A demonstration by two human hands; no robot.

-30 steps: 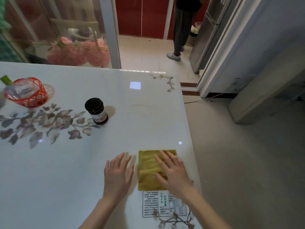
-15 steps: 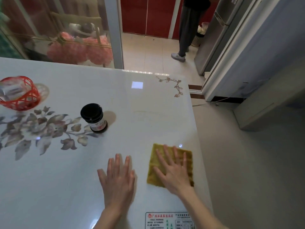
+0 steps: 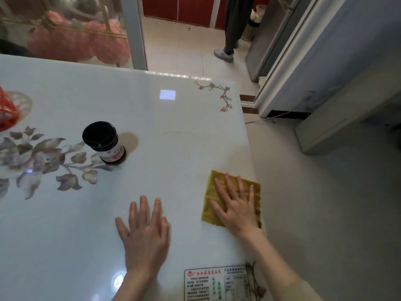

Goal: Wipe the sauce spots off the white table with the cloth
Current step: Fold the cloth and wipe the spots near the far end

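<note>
A yellow-green cloth (image 3: 211, 192) lies flat on the glossy white table (image 3: 173, 170), close to its right edge. My right hand (image 3: 236, 205) presses down on the cloth with fingers spread, palm flat. My left hand (image 3: 145, 233) rests flat on the bare table to the left of the cloth, fingers apart and holding nothing. A faint thin brownish streak (image 3: 172, 132) shows on the table farther back, beyond the cloth.
A dark sauce jar (image 3: 104, 142) with a black lid stands left of centre. A red wire basket (image 3: 6, 111) sits at the far left edge. A printed sticker (image 3: 217, 284) lies near me. A person's legs (image 3: 230, 29) stand on the floor beyond the table.
My right hand has slid the cloth to the right, toward the table's right edge, and turned it slightly. My left hand has stayed flat on the table.
</note>
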